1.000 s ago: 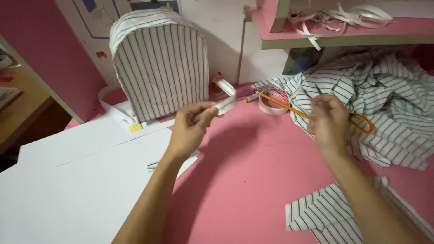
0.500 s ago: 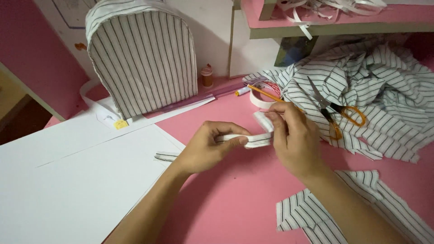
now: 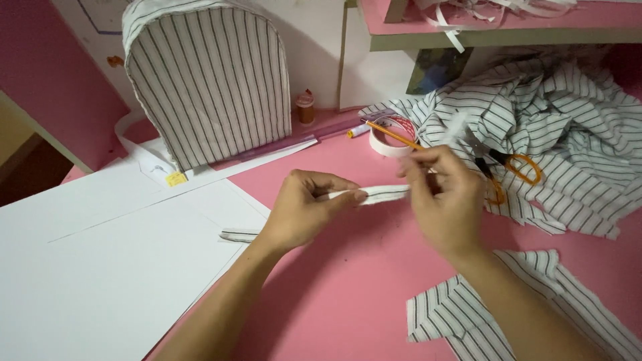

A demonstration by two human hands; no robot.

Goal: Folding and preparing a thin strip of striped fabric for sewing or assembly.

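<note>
Left hand (image 3: 304, 210) pinching one end of narrow striped fabric strip (image 3: 381, 194); right hand (image 3: 445, 200) pinching other end; strip stretched between both, held above pink table (image 3: 348, 294); orange-handled scissors (image 3: 511, 170) on striped cloth pile (image 3: 568, 127) nearby.

Over the pink table (image 3: 348, 301), the left hand (image 3: 301, 214) and right hand (image 3: 445, 200) hold a narrow striped fabric strip (image 3: 381, 194) stretched between them, each pinching one end with its fingers; orange-handled scissors (image 3: 515, 170) lie on the heap of striped cloth (image 3: 568, 134) just beyond the right hand; a tape roll (image 3: 391, 140) and pencil (image 3: 391, 134) sit behind; white card sheets (image 3: 100, 267) lie left; an arched striped form (image 3: 207, 80) stands at the back.
</note>
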